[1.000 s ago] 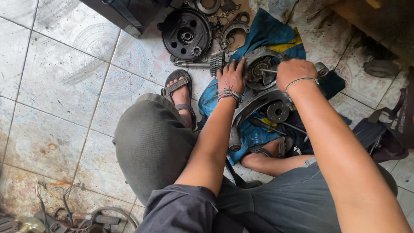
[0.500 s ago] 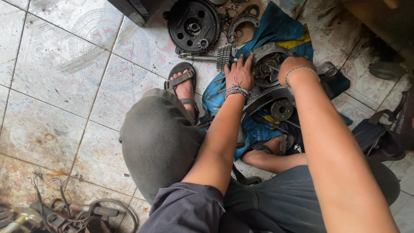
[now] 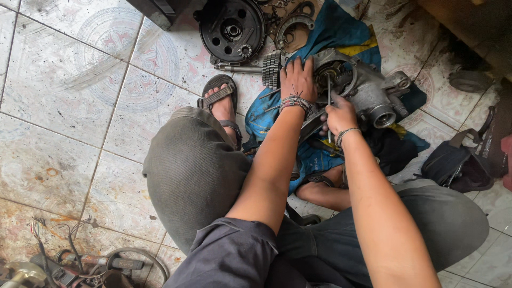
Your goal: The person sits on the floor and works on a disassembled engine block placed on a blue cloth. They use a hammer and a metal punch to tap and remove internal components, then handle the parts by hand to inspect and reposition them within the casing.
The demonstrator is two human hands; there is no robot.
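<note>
Stained tiled floor (image 3: pixel 69 106); engine casing (image 3: pixel 368 90) on blue cloth (image 3: pixel 341 32), left hand (image 3: pixel 297 80) flat on it, right hand (image 3: pixel 338 114) gripping a rod-like tool (image 3: pixel 329 88).

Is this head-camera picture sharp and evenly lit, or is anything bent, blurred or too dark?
Head view: soft daylight, no hard shadows; pale sheen on the floor tiles; tile lines bow toward the edges, wide-lens distortion; left hand, right hand and engine case sharp; top right corner dark.
</note>
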